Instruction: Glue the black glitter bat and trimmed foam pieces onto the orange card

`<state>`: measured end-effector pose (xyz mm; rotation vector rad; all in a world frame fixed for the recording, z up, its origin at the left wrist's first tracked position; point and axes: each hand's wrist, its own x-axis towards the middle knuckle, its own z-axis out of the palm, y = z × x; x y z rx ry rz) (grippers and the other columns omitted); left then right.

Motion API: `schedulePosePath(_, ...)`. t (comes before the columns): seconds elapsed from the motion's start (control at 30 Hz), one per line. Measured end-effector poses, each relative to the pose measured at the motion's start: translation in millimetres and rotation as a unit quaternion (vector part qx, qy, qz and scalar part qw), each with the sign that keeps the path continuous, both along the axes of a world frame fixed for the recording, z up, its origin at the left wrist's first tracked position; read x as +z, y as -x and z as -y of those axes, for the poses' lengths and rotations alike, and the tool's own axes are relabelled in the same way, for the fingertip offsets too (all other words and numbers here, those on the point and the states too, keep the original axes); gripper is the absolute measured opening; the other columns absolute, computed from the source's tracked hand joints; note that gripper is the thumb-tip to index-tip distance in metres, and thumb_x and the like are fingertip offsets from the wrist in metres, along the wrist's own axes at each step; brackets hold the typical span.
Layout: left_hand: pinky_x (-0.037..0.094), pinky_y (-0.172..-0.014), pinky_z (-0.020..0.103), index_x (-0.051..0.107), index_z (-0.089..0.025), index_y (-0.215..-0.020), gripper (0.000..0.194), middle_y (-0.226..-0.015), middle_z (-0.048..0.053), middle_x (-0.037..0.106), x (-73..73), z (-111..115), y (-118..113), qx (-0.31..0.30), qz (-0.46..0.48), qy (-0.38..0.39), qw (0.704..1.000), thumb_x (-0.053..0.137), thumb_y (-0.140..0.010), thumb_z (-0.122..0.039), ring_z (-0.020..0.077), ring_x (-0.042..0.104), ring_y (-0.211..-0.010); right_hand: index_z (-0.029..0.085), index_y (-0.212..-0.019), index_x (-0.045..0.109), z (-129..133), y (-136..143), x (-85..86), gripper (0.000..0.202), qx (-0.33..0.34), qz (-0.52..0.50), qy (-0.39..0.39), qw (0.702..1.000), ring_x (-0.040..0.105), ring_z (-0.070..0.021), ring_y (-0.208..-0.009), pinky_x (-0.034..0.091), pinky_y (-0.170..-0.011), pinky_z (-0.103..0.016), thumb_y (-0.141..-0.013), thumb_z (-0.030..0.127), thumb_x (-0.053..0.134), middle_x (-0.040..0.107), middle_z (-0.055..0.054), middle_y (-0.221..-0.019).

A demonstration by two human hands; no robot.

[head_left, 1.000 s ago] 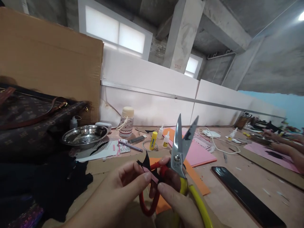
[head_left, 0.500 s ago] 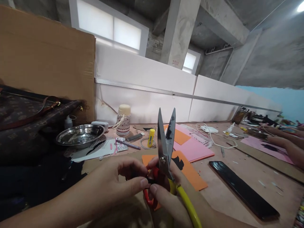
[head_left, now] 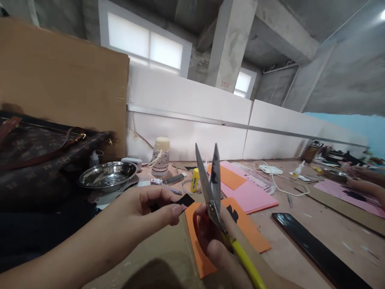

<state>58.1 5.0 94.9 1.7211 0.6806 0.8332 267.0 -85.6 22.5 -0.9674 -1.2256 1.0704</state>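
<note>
Between the thumb and fingers of my left hand (head_left: 156,208) is a small piece of black paper (head_left: 185,200), its corner sticking out to the right. My right hand (head_left: 219,245) is wrapped round a pair of scissors (head_left: 213,192) with red and yellow handles. Their blades point upward and stand slightly apart, with dark smears on one blade. Beneath the right hand lies an orange sheet (head_left: 252,233) bearing a black cut-out shape (head_left: 232,213). The black paper is apart from the blades.
A glue stick (head_left: 195,180), a patterned bottle (head_left: 161,158) and a steel bowl (head_left: 108,176) stand behind my hands. Pink paper (head_left: 255,196) lies beyond the orange sheet. A phone (head_left: 313,249) is at right. Another person's hand (head_left: 365,186) rests near pink paper at far right.
My hands, which were close together at the black paper, have separated. The left holds the paper up and left; the right has the scissors slightly lower, tilted more to the left.
</note>
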Motion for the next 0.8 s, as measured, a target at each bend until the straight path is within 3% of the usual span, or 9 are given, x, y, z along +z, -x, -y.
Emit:
schedulePosePath(0.17,0.051,-0.057,0.026,0.083,-0.026,-0.074,0.038,-0.067,0.0,0.073,10.9,-0.5,6.1,0.023,0.01,-0.022,0.999,0.093,-0.076,-0.063,0.0184,0.061,-0.061,0.031,-0.112,0.075,-12.0,1.0,-5.3,0.064,0.016,0.007,0.004,1.0,0.06,-0.0217,-0.074,0.059,-0.076,-0.036,-0.072,0.074,0.098,0.055,0.002,-0.078)
schedulePosePath(0.3,0.055,-0.063,0.03,0.086,-0.026,-0.085,0.039,-0.08,0.004,0.079,14.9,-3.1,10.6,0.032,0.025,-0.046,0.998,0.087,-0.082,-0.065,0.0225,0.069,-0.07,0.03,-0.101,0.075,-17.6,-2.2,-7.1,0.054,0.004,0.005,0.044,0.999,0.057,-0.0192,-0.07,0.055,-0.065,-0.03,-0.079,0.076,0.092,0.059,0.001,-0.076)
schedulePosePath(0.4,0.056,-0.067,0.031,0.082,-0.026,-0.094,0.038,-0.087,0.004,0.081,15.4,-6.4,13.4,0.055,0.04,-0.079,0.995,0.087,-0.082,-0.061,0.0244,0.072,-0.079,0.028,-0.099,0.074,-19.8,-6.6,-8.1,0.054,0.036,0.014,0.054,0.998,0.049,-0.0163,-0.064,0.047,-0.058,-0.027,-0.081,0.076,0.09,0.055,0.001,-0.075)
schedulePosePath(0.6,0.052,-0.071,0.03,0.074,-0.028,-0.111,0.038,-0.079,-0.002,0.075,7.7,-12.3,17.1,0.076,0.06,-0.138,0.986,0.087,-0.087,-0.054,0.0214,0.071,-0.076,0.03,-0.111,0.074,-25.4,-13.8,-25.4,0.079,0.075,0.069,0.012,0.995,0.032,-0.012,-0.06,0.035,-0.057,-0.026,-0.066,0.094,0.087,0.045,0.006,-0.072)
schedulePosePath(0.7,0.054,-0.077,0.032,0.073,-0.031,-0.133,0.052,-0.078,-0.003,0.074,7.8,-11.6,18.6,0.08,0.052,-0.17,0.981,0.087,-0.087,-0.051,0.0212,0.07,-0.075,0.03,-0.113,0.073,-27.3,-15.0,-35.0,0.087,0.076,0.096,0.003,0.992,0.032,-0.0117,-0.059,0.032,-0.057,-0.026,-0.066,0.102,0.079,0.043,0.007,-0.07)
schedulePosePath(0.8,0.058,-0.086,0.035,0.067,-0.033,-0.151,0.071,-0.083,-0.001,0.077,12.6,-8.0,20.6,0.081,0.032,-0.187,0.979,0.087,-0.085,-0.049,0.0249,0.075,-0.082,0.029,-0.109,0.073,-25.3,-13.9,-37.4,0.077,0.068,0.099,0.002,0.993,0.038,-0.0136,-0.062,0.041,-0.06,-0.026,-0.07,0.094,0.085,0.046,0.005,-0.072)
